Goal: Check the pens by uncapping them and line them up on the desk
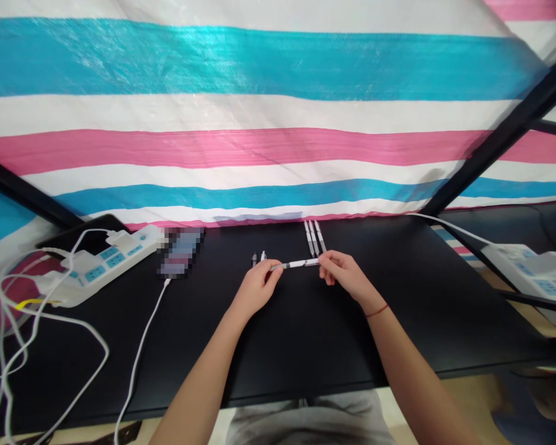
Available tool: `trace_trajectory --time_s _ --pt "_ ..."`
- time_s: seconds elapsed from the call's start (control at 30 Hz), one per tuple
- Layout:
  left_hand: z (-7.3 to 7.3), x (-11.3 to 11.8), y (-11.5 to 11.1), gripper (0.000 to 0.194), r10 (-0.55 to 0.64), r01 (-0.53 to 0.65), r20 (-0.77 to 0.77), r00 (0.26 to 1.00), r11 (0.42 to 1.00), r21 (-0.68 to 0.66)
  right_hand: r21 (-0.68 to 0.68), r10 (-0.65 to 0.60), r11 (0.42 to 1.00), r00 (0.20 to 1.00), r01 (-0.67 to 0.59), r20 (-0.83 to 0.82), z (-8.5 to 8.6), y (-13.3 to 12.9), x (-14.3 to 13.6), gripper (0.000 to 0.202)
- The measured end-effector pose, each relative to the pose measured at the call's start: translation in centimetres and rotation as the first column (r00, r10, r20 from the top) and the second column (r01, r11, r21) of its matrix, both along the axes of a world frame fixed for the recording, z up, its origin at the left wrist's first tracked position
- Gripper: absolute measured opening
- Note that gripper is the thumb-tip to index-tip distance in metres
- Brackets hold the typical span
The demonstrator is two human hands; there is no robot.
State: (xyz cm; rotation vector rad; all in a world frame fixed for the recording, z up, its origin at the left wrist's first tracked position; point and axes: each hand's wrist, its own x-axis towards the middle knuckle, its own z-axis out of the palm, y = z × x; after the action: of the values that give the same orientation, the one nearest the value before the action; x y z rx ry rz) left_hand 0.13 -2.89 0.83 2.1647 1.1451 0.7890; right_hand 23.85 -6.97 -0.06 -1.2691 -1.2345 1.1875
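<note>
Left hand (pixel 258 283): fingers clamped on the 9 o'clock end of the white pen (pixel 298 264). Right hand (pixel 343 272): fingers clamped on the 3 o'clock end. The pen spans both hands over the black surface (pixel 306 334). Relative to it, three pens (pixel 314 238) lie at 1 o'clock; a power strip (pixel 115 259), 9 o'clock.

Bright sheet (pixel 278 114), dark desk (pixel 306 334)

Strong light fills the upper view; its source lies out of frame. Crinkled glare streaks the sheet's upper left. Soft shadows fall on it beside the right post (pixel 495 147). The desk stays dim. The phone (pixel 180 253) is pixelated; the pens (pixel 320 236) look slightly soft. Wide-angle stretching pulls at the edges, and the lower right corner blurs.
</note>
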Motion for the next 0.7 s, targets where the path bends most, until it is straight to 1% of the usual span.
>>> trace_trajectory --time_s 0.07,0.2,0.37,0.43,0.53,0.7 --pt "0.1 0.0 0.0 0.027 0.02 -0.02 0.003 1.0 1.0 -0.002 0.009 -0.017 1.0 0.998 0.018 -0.067 0.0 0.0 0.2 0.027" --pt "0.3 -0.1 0.1 0.026 0.044 -0.043 0.025 0.999 0.999 -0.026 0.0 -0.104 0.994 0.98 0.105 -0.169 0.0 0.2 0.8 0.025" --pt "-0.2 -0.3 0.5 0.025 0.09 -0.07 0.134 0.987 0.986 -0.153 -0.005 -0.208 0.977 0.942 0.214 -0.263 0.0 0.4 1.5 0.019" --pt "-0.5 -0.5 0.7 0.026 0.106 -0.076 0.165 0.981 0.981 -0.181 -0.019 -0.251 0.967 0.925 0.256 -0.285 -0.1 0.5 1.8 0.018" --pt "-0.7 -0.7 1.0 0.027 0.118 -0.086 0.174 0.978 0.98 -0.178 -0.028 -0.298 0.952 0.908 0.304 -0.295 -0.3 0.6 2.2 0.019" --pt "-0.6 -1.1 1.2 0.031 0.13 -0.096 0.189 0.973 0.979 -0.177 -0.004 -0.316 0.945 0.908 0.328 -0.275 -0.2 0.4 2.7 0.022"
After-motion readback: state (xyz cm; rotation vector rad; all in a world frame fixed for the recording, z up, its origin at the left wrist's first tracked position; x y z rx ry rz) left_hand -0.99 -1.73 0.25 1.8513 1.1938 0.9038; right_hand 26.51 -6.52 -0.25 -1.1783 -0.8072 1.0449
